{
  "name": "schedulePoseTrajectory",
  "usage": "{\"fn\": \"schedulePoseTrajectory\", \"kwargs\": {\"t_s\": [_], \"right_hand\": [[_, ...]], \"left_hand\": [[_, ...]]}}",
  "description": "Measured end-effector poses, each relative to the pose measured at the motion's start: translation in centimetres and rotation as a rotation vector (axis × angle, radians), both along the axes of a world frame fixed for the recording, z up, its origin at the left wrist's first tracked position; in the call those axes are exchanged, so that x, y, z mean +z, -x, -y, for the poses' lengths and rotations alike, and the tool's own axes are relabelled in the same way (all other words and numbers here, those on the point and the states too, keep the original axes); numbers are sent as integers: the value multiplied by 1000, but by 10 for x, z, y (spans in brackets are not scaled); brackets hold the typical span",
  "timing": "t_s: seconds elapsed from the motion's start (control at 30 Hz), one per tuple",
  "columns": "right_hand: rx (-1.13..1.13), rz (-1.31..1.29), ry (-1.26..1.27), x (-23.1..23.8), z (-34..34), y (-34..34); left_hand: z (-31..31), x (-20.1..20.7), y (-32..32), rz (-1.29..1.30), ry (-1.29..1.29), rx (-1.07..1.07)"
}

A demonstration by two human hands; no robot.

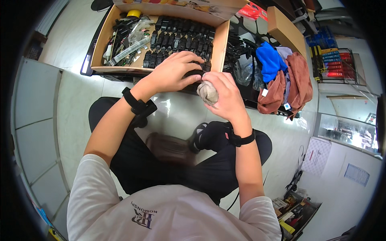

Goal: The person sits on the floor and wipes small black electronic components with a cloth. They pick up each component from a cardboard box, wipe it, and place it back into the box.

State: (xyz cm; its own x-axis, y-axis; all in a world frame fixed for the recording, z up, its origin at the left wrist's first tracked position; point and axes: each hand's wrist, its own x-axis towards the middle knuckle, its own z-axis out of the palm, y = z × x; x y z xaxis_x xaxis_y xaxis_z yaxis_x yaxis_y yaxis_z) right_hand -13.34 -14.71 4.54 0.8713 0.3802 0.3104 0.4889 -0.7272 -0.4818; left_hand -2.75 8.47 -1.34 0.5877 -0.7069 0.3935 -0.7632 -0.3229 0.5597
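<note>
My left hand (173,72) is curled at the front right corner of a cardboard box (219,50). Between its thumb and fingers is a small black part (194,73), mostly covered, so its kind cannot be made out. My right hand (228,93) grips a crumpled grey-beige cloth (208,93), its fingertips close against the black part. Behind the hands, rows of small black plastic parts (173,41) fill the right side of the box. The left side holds cables (117,37), a clear plastic bag (140,32), a long pale strip (129,51) and a yellow roll (133,13).
The box rests on a low black table (251,100). To its right lie black parts (237,50), a blue cloth (268,60) and brown cloths (298,78). A wire rack (345,66) stands farther right. White cabinets (36,120) line the left. My black-trousered legs (132,160) are below.
</note>
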Motion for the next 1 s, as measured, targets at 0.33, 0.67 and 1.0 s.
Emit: {"fn": "schedulePoseTrajectory", "kwargs": {"t_s": [0.33, 0.67, 1.0], "right_hand": [[-96, 205, -55, -2, 1, 3], [-111, 51, -2, -4, 0, -11], [-41, 230, 1, -7, -27, -10]], "left_hand": [[6, 1, -3, 7, 75, -26], [9, -4, 1, 38, -17, 105], [13, -11, 0, 56, -45, 150]]}}
